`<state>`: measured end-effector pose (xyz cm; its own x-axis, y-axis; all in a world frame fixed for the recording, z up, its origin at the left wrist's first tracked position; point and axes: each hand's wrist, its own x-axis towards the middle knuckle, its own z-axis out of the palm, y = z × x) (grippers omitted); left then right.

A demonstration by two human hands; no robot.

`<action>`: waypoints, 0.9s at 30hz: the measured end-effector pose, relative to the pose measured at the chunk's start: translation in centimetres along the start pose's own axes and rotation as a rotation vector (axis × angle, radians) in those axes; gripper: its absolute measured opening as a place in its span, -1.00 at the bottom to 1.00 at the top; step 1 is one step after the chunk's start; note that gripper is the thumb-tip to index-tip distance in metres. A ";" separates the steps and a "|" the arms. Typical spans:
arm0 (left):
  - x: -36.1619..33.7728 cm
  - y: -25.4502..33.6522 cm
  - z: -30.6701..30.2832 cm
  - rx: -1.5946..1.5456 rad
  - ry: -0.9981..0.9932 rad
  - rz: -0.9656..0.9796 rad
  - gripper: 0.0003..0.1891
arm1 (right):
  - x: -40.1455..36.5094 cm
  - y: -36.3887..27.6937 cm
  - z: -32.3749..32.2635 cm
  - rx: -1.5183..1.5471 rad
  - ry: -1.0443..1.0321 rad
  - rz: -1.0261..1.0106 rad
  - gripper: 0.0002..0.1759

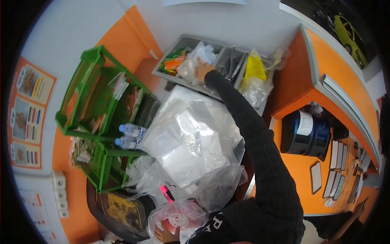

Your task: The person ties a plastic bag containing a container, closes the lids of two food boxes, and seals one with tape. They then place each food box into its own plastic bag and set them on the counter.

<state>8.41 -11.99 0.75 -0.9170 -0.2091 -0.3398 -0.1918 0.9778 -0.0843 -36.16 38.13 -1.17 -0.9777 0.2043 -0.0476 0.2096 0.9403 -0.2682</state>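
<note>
The clear bag with pink contents (178,217) lies low in the view, close to the person's body; the left hand (165,235) touches its lower left part, thumb set apart from the fingers, though whether they pinch the film cannot be told; the right hand (204,72) reaches far forward into the grey tray (164,76), its fingers over the pale plastic (189,69) there, the tips too hidden to tell whether they hold anything.

For good handling, the right fingers would best part the layers and work at one edge, since such thin film probably clings; the left hand would do well to press lightly, as a push could shift the bag.

The tray's raised rim and dividers hem in the right hand, so a straight lift looks safest; the orange partition (290,77) stands to the right of the outstretched arm, and the green rack (95,140) with water bottles (132,130) beside it crowds the left; the freest path seems to run above the heap of clear plastic (195,142) between the hands, where a low sleeve could drag loose sheets.
</note>
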 end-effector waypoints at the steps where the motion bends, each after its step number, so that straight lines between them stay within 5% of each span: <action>1: 0.4 0.7 -1.4 0.045 -0.003 -0.047 -0.05 | -1.0 0.5 0.2 0.043 0.005 -0.069 -0.52; 2: 0.9 1.6 -2.8 0.002 -0.060 -0.176 -0.07 | -2.0 1.5 0.6 0.140 0.011 -0.187 -0.53; 5: 1.1 0.6 -1.6 0.032 0.153 -0.162 -0.06 | -7.2 5.7 -1.5 0.383 0.110 -0.415 -0.53; 7: 1.5 -0.6 -0.9 -0.025 0.247 -0.020 -0.07 | -12.8 8.9 -4.0 0.009 0.291 -0.230 -0.31; 8: 1.8 -1.9 0.5 -0.053 0.341 0.051 -0.10 | -15.5 9.4 -6.2 -0.168 0.120 -0.024 -0.36; 10: 2.3 -1.8 0.8 -0.226 0.413 0.049 -0.20 | -17.2 14.7 -6.1 -0.208 -0.204 0.058 -0.57; 13: 3.1 1.2 -2.5 -0.553 0.313 -0.062 -0.41 | -19.8 16.8 -7.7 0.019 0.140 0.007 -0.77; 16: 3.1 -1.0 -4.6 -0.503 0.195 0.046 -0.58 | -21.2 13.8 -9.7 0.116 0.642 -0.094 -0.73; 18: 1.6 -1.6 -6.5 -0.553 0.193 0.030 -0.57 | -22.6 9.0 -12.6 0.186 0.946 0.077 -0.71; 20: -0.7 -1.8 -9.5 -0.576 0.168 0.046 -0.58 | -23.1 7.0 -14.8 0.189 1.145 -0.066 -0.68; 21: -1.7 -2.1 -10.6 -0.536 0.183 0.116 -0.66 | -24.6 5.0 -16.3 0.505 0.816 0.222 -0.71; 23: -3.8 -4.1 -11.9 -0.329 0.311 0.172 -0.66 | -25.7 4.8 -16.5 0.708 0.690 -0.039 -0.73; 24: -5.2 -3.5 -12.8 -0.400 0.291 -0.043 -0.64 | -26.5 3.4 -16.3 0.843 0.632 -0.133 -0.74; 27: -7.5 -6.3 -13.1 -0.544 0.113 -0.156 -0.78 | -31.6 -3.5 -14.4 1.343 0.272 -0.319 -0.71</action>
<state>11.92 -16.46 16.14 -0.8893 -0.3780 -0.2572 -0.4527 0.8074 0.3784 -5.83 32.31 15.08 -0.9158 0.2256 0.3324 -0.3382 0.0135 -0.9410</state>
